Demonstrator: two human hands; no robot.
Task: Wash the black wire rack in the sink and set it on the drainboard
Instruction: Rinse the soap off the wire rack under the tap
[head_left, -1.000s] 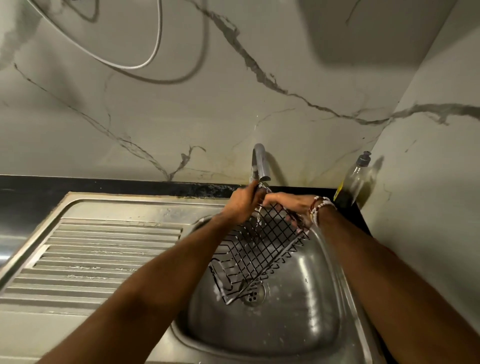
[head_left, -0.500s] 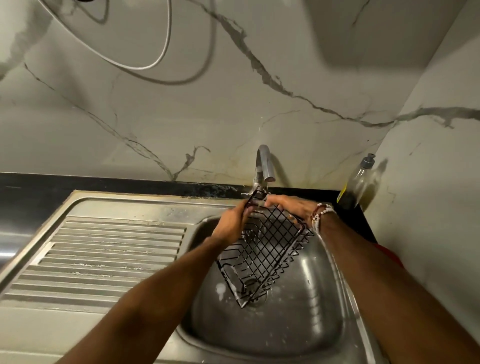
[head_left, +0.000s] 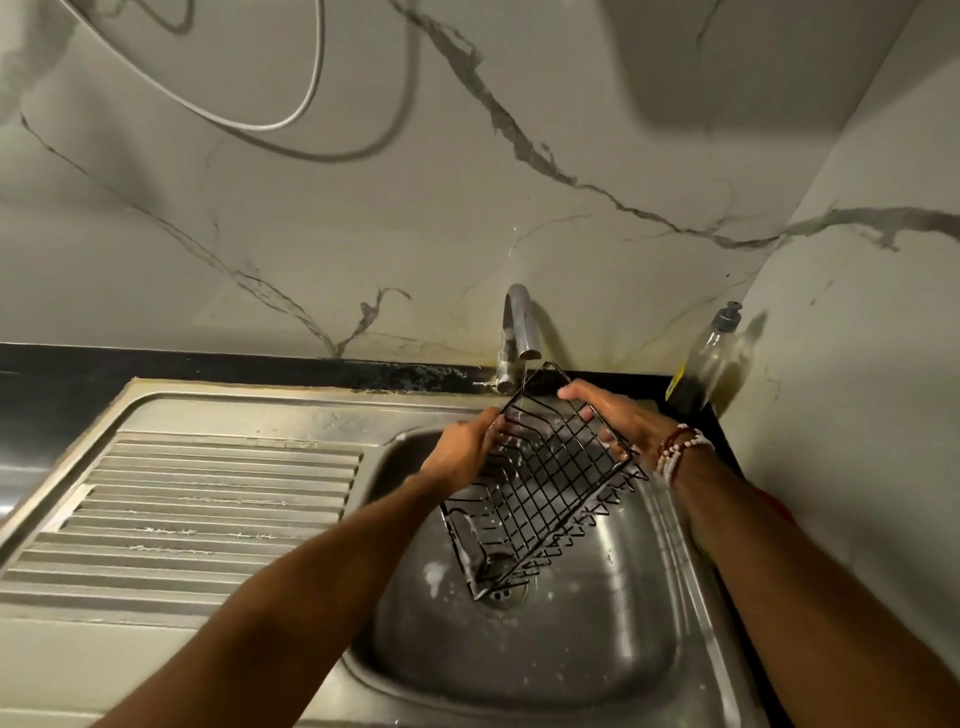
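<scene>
Holding rack (head_left: 540, 488) tilted in sink (head_left: 519, 665) under tap (head_left: 519, 327): both hands clamp its raised far end, left hand (head_left: 462, 452), right hand (head_left: 618, 421). Long axis slopes down toward drain. Drainboard (head_left: 208, 499) lies left, nearer left hand.

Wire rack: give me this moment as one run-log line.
stage: rinsing | black wire rack: tilted in sink, top under faucet | left hand: gripping rack | right hand: gripping rack | drainboard: no rack yet

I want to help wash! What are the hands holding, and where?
Both hold the black wire rack: left hand and right hand at its upper end.
</scene>
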